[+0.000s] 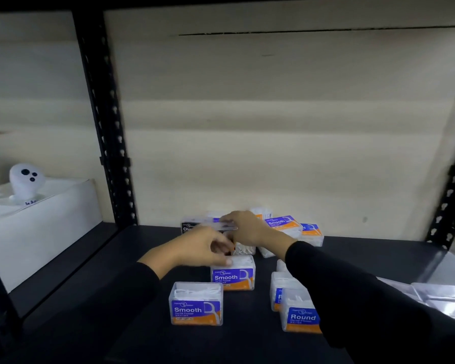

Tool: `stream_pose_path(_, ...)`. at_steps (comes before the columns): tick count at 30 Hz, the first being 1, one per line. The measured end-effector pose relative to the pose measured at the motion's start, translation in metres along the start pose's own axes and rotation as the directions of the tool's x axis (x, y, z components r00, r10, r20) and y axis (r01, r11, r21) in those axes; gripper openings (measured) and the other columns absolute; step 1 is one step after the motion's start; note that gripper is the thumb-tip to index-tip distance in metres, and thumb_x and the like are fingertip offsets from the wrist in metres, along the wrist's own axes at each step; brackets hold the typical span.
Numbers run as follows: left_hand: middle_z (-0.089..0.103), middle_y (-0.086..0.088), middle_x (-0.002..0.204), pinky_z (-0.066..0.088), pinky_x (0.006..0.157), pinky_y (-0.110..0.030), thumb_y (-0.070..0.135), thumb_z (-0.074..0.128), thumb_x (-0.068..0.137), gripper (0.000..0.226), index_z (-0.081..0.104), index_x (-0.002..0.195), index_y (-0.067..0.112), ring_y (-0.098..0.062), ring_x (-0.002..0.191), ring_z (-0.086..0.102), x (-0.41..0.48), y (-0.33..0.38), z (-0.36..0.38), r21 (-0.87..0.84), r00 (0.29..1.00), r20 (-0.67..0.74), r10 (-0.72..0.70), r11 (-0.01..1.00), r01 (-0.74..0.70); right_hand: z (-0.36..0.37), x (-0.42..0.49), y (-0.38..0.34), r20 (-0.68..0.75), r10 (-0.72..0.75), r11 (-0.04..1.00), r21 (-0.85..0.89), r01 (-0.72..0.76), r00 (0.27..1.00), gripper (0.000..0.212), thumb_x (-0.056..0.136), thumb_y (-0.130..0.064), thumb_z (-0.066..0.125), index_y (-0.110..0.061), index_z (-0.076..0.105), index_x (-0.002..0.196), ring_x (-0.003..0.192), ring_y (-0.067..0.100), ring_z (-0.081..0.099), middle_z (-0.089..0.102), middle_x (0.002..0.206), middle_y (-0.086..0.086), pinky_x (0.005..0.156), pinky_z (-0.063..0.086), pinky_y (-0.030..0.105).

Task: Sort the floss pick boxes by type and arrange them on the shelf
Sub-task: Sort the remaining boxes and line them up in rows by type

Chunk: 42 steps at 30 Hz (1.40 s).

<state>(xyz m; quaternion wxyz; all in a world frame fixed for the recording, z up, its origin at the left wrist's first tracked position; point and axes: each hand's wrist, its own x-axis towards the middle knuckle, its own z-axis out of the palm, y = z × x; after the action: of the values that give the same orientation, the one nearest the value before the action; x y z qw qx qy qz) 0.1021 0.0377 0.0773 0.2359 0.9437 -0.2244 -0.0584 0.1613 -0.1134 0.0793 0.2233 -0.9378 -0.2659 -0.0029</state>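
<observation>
Where the black shelf (90, 311) is coming closest to the camera: the front Smooth box (196, 304) is standing upright at the left and the front Round box (300, 315) is standing upright at the right, well apart, both showing blue and orange labels.
Behind the front Round box: a partly hidden box (277, 290) is standing just beside it, with the right sleeve (365, 298) crossing over both.
Right edge: clear plastic containers (441, 298) are lying beyond the sleeve.
Middle: the second Smooth box (234, 275) is standing upright behind the front one, slightly to its right.
Left hand (200, 248): it is reaching in from the left with its thumb touching the top of the second Smooth box; its fingers (220, 241) are curling inward, and blur is hiding whether they are holding anything.
Right hand (250, 229): it is reaching in palm down, its fingers (230, 219) bending over the top edge of a clear box (213, 226) and gripping it.
Under the right hand: white picks (244, 249) are showing through clear plastic; whether this is the same box, I cannot tell.
Back group: a black-labelled box (188, 228) is standing left of the hands, a tilted Smooth box (281, 223) is leaning to the right of them, a box with a label ending in "d" (311, 232) is sitting just beside that, and 1 more clear-topped box (262, 212) is peeking out behind.
Frame: a black slotted post (103, 114) is rising at the left, and a beige back panel (273, 127) is closing the bay.
Neighbouring bay: a white carton (37, 227) is carrying a white figure (25, 182) with 3 dark spots.
</observation>
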Motion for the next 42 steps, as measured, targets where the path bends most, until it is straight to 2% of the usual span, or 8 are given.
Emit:
stream_pose_path(2, 0.064, 0.012, 0.12, 0.05, 0.094, -0.027, 0.034, 0.07, 0.079, 0.045, 0.059, 0.123, 0.027, -0.003, 0.105, 0.06, 0.0, 0.0, 0.007, 0.022, 0.996, 0.094, -0.008, 1.0, 0.006, -0.002, -0.002, 0.003, -0.037, 0.035, 0.998, 0.047, -0.034, 0.999, 0.043, 0.086, -0.018, 0.063, -0.01, 0.054, 0.127, 0.123, 0.021, 0.049, 0.054, 0.134, 0.008, 0.096, 0.035, 0.021)
stream_pose_path(11, 0.065, 0.01, 0.118, 0.05, 0.094, -0.027, 0.024, 0.071, 0.079, 0.042, 0.062, 0.12, 0.026, -0.003, 0.103, 0.06, -0.007, -0.012, 0.004, -0.008, 0.996, 0.083, -0.027, 1.0, 0.027, -0.046, -0.048, 0.058, -0.149, 0.131, 0.989, 0.088, -0.119, 0.98, 0.037, 0.08, -0.013, 0.069, -0.012, 0.062, 0.116, 0.093, 0.015, 0.054, 0.064, 0.119, 0.006, 0.084, 0.041, 0.023)
stream_pose_path(22, 0.071, 0.021, 0.1, 0.049, 0.084, -0.014, 0.019, 0.08, 0.07, 0.036, 0.068, 0.093, 0.045, 0.001, 0.095, 0.065, -0.024, -0.039, -0.007, -0.129, 0.996, 0.076, -0.049, 0.99, 0.058, -0.094, -0.14, 0.153, -0.156, 0.34, 0.935, 0.158, -0.317, 0.927, 0.03, 0.076, -0.009, 0.073, -0.017, 0.064, 0.104, 0.093, 0.021, 0.061, 0.064, 0.098, 0.0, 0.08, 0.047, 0.026)
stream_pose_path(25, 0.072, 0.015, 0.103, 0.051, 0.085, -0.022, 0.041, 0.086, 0.056, 0.041, 0.072, 0.095, 0.038, -0.006, 0.097, 0.067, -0.025, -0.048, -0.009, -0.192, 0.993, 0.108, -0.053, 0.979, 0.074, -0.101, -0.163, 0.172, -0.107, 0.383, 0.917, 0.162, -0.364, 0.917, 0.03, 0.076, -0.006, 0.073, -0.015, 0.064, 0.103, 0.077, 0.013, 0.055, 0.06, 0.079, -0.009, 0.064, 0.042, 0.011)
stream_pose_path(28, 0.073, 0.01, 0.104, 0.052, 0.086, -0.027, 0.061, 0.083, 0.041, 0.069, 0.072, 0.103, 0.031, -0.01, 0.096, 0.068, -0.025, -0.054, -0.011, -0.232, 0.988, 0.145, -0.054, 0.969, 0.087, -0.104, -0.182, 0.184, -0.024, 0.417, 0.896, 0.177, -0.407, 0.909, 0.032, 0.078, -0.006, 0.071, -0.011, 0.063, 0.108, 0.079, 0.007, 0.056, 0.062, 0.086, -0.006, 0.069, 0.042, 0.012)
stream_pose_path(33, 0.074, 0.005, 0.103, 0.053, 0.08, -0.023, 0.034, 0.077, 0.063, 0.041, 0.072, 0.103, 0.025, -0.011, 0.096, 0.069, -0.026, -0.05, -0.011, -0.294, 0.979, 0.184, -0.092, 0.945, 0.144, -0.107, -0.199, 0.192, 0.104, 0.438, 0.871, 0.198, -0.45, 0.893, 0.029, 0.082, -0.011, 0.067, -0.014, 0.063, 0.11, 0.099, 0.013, 0.059, 0.065, 0.106, 0.001, 0.09, 0.044, 0.024)
stream_pose_path(36, 0.074, 0.002, 0.101, 0.052, 0.069, -0.02, 0.022, 0.066, 0.085, 0.018, 0.072, 0.102, 0.023, -0.01, 0.09, 0.069, -0.024, -0.048, -0.008, -0.336, 0.969, 0.188, -0.159, 0.917, 0.215, -0.106, -0.2, 0.191, 0.174, 0.422, 0.863, 0.222, -0.453, 0.89, 0.022, 0.089, -0.019, 0.06, -0.015, 0.064, 0.11, 0.088, 0.009, 0.06, 0.067, 0.098, -0.004, 0.08, 0.046, 0.019)
stream_pose_path(42, 0.074, -0.005, 0.098, 0.05, 0.07, -0.023, 0.031, 0.058, 0.088, 0.019, 0.073, 0.1, 0.027, -0.012, 0.085, 0.066, -0.022, -0.049, 0.002, -0.347, 0.95, 0.216, -0.227, 0.891, 0.292, -0.095, -0.189, 0.179, 0.217, 0.419, 0.857, 0.228, -0.463, 0.882, 0.023, 0.096, -0.017, 0.046, -0.016, 0.067, 0.104, 0.064, -0.011, 0.06, 0.068, 0.073, -0.019, 0.06, 0.042, 0.004)
